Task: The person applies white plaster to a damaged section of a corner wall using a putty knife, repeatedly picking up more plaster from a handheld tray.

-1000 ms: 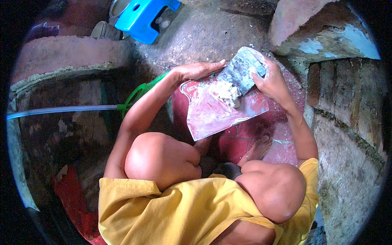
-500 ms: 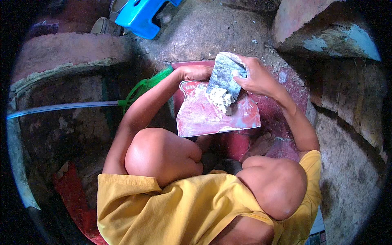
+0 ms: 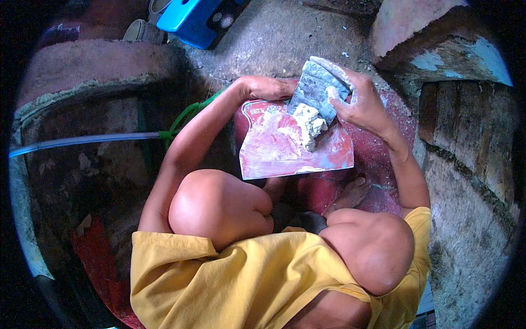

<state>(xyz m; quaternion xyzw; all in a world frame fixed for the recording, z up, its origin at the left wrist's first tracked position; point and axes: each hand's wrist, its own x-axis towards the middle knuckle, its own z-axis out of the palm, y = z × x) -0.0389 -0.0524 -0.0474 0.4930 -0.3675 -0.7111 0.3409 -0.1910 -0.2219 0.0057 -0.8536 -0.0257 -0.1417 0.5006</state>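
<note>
A flat red board [image 3: 274,156] with a curved, notched far side is held out in front of my knees, smeared with white paste. My left hand [image 3: 268,88] is closed at its far edge; the fingertips are hidden behind the scraper and board. In my right hand [image 3: 364,107] is a flat grey scraper [image 3: 318,82], thumb on its near face and fingers behind. The scraper is tilted, its lower end over the board. A thick lump of white putty [image 3: 309,125] clings at that lower end and reaches down onto the board.
Beyond my hands stands a bright blue plastic stool [image 3: 189,24]. A pale tube [image 3: 93,143] with green cord [image 3: 186,116] runs in from the left. Rough concrete curved slabs [image 3: 98,68] rise at both sides. Below the board lies a dusty red surface [image 3: 383,194] near my bare foot.
My right hand and the scraper have moved up and slightly right, taking the lump of putty a little higher. The board and my left hand have shifted slightly up and right too.
</note>
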